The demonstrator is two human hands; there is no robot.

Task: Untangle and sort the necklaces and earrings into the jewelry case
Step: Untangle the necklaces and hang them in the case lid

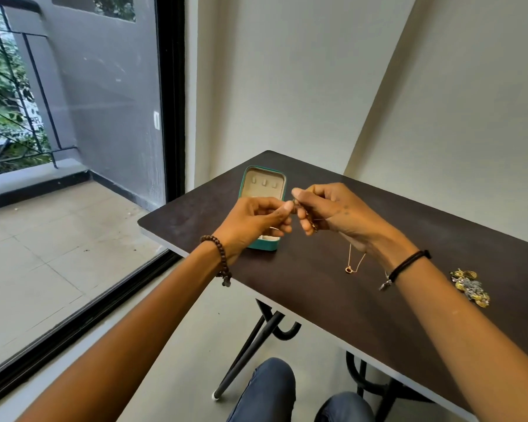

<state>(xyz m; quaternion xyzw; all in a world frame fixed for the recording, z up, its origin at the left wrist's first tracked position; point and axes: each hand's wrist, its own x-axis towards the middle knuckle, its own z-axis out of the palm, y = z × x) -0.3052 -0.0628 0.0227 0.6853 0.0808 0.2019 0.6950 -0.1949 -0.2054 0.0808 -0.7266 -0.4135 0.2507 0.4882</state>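
A teal jewelry case [264, 245] lies open on a dark table [317, 303], its lid leaning back and showing a pale lining with three small tabs. Just above the case, raised off the tabletop, the left hand [253, 220] and the right hand [333, 211] meet almost fingertip to fingertip. The left hand hides much of the case's tray. Each hand pinches a thin gold necklace [349, 269] between thumb and forefinger, the other fingers curled in beneath. A short beaded gold stretch shows against the right palm. From under the right hand, the chain drops in a narrow loop to the right of the case, and its small dark-centred pendant hangs close over the table; whether it touches the table is unclear. Well to the right of the case, near the table's front edge, a heap of earrings [470, 288] in gold and silver lies on the table. A bead bracelet [221, 258] circles the left wrist, and a black cord band [409, 261] circles the right.
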